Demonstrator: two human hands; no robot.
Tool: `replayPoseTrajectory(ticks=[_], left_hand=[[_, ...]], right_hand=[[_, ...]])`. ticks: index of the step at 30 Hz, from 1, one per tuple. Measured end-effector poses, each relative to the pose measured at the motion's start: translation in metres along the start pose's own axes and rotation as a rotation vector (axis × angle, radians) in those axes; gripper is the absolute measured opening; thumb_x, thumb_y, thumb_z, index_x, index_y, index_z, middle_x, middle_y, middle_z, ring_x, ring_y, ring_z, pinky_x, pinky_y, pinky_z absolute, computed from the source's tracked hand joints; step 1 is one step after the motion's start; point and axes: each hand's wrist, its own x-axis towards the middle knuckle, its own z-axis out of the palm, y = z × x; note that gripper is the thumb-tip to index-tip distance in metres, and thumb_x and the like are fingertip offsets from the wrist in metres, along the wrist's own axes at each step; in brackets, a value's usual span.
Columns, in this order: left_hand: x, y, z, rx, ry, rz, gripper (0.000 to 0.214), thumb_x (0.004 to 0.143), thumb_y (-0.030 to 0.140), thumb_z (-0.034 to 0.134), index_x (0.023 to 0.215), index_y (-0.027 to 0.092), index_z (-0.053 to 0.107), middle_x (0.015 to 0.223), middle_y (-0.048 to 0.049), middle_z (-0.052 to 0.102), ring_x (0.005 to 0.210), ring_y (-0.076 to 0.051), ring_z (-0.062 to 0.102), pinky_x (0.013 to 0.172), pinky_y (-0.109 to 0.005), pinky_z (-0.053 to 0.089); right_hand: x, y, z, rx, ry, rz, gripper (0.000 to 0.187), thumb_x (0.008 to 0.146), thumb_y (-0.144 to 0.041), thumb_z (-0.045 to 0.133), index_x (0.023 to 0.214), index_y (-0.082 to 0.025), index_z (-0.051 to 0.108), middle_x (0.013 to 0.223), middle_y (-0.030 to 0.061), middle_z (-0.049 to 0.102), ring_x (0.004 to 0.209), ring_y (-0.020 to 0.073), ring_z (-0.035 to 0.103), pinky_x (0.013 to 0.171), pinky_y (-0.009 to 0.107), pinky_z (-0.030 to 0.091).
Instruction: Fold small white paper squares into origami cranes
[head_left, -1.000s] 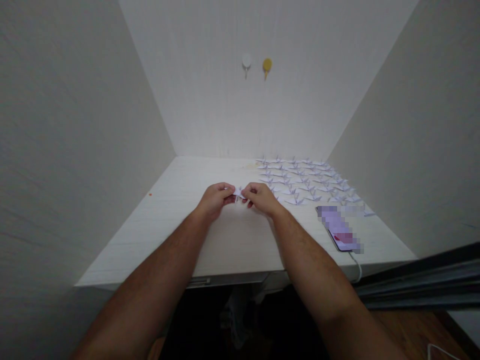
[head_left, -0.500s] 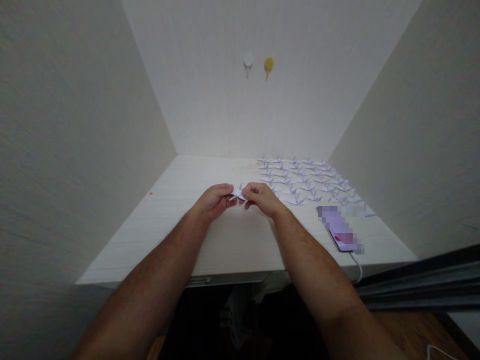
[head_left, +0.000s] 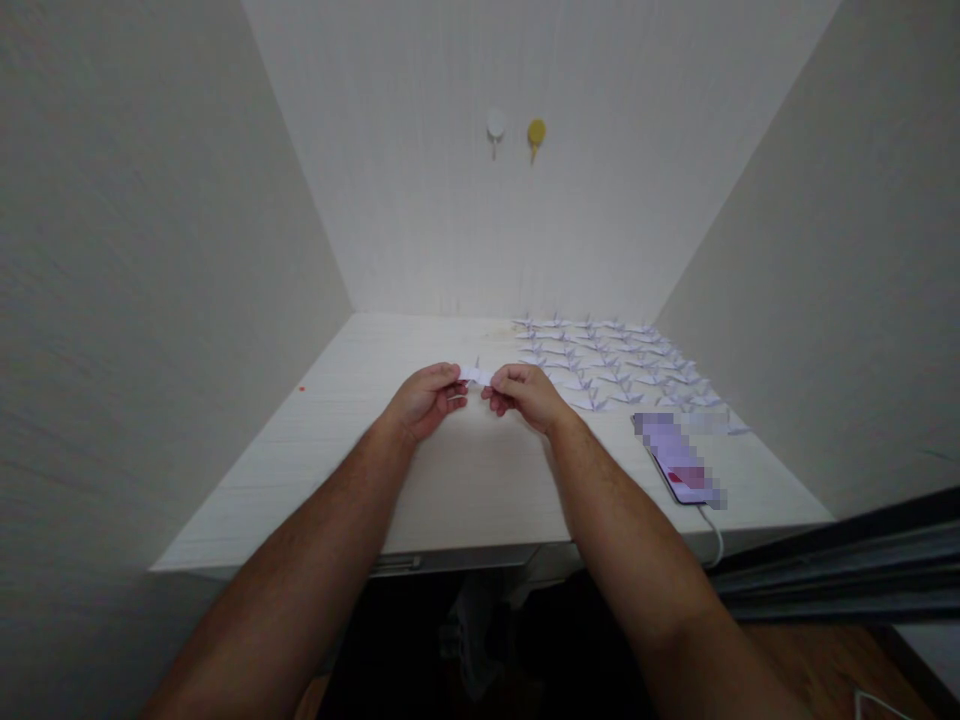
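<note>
A small white folded paper piece [head_left: 475,375] is stretched between both my hands above the middle of the white desk [head_left: 345,440]. My left hand [head_left: 426,398] pinches its left end with closed fingers. My right hand [head_left: 525,395] pinches its right end the same way. Several finished paper cranes [head_left: 611,362] lie in rows on the desk, just right of and behind my right hand.
A phone [head_left: 679,458] with a white cable [head_left: 712,535] lies at the desk's right front. Walls close in the desk on the left, back and right. Two round hooks, white [head_left: 495,127] and yellow [head_left: 535,133], hang on the back wall. A small red speck [head_left: 301,388] marks the left side.
My hands have drawn slightly apart, and the paper piece between them now looks pulled out flatter and sits a little higher.
</note>
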Motion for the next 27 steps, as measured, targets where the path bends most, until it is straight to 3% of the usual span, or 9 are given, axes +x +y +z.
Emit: replayPoseTrajectory(ticks=[8, 16, 21, 27], left_hand=[[-0.003, -0.001, -0.002, -0.048, -0.156, -0.003, 0.022, 0.067, 0.026, 0.078, 0.077, 0.011, 0.066, 0.073, -0.0061, 0.066, 0.065, -0.014, 0.062, 0.062, -0.028, 0.053], [-0.005, 0.000, -0.006, 0.019, -0.271, -0.032, 0.024, 0.067, 0.030, 0.081, 0.071, 0.012, 0.065, 0.070, -0.0061, 0.065, 0.064, -0.015, 0.061, 0.060, -0.028, 0.054], [-0.005, 0.002, -0.005, 0.102, -0.238, -0.022, 0.028, 0.065, 0.033, 0.083, 0.066, 0.013, 0.064, 0.068, -0.0056, 0.064, 0.061, -0.014, 0.059, 0.057, -0.026, 0.053], [-0.006, 0.006, -0.002, 0.052, -0.186, 0.013, 0.026, 0.065, 0.029, 0.082, 0.061, 0.014, 0.061, 0.064, -0.0047, 0.063, 0.059, -0.013, 0.058, 0.055, -0.025, 0.051]], right_hand=[[-0.005, -0.006, 0.000, 0.062, -0.125, -0.008, 0.042, 0.059, -0.049, 0.085, 0.066, -0.016, 0.059, 0.067, 0.0012, 0.070, 0.051, 0.0102, 0.060, 0.052, 0.023, 0.048], [-0.007, -0.005, -0.007, 0.111, -0.165, -0.020, 0.045, 0.058, -0.051, 0.085, 0.064, -0.016, 0.057, 0.065, 0.0022, 0.069, 0.052, 0.0112, 0.060, 0.053, 0.024, 0.049], [-0.007, -0.005, -0.009, 0.121, -0.172, -0.008, 0.047, 0.055, -0.052, 0.086, 0.063, -0.016, 0.056, 0.065, 0.0022, 0.069, 0.052, 0.0119, 0.060, 0.053, 0.024, 0.050], [-0.006, -0.005, -0.010, 0.115, -0.153, -0.012, 0.047, 0.057, -0.052, 0.085, 0.065, -0.017, 0.055, 0.067, 0.0016, 0.069, 0.054, 0.0116, 0.059, 0.055, 0.024, 0.050]])
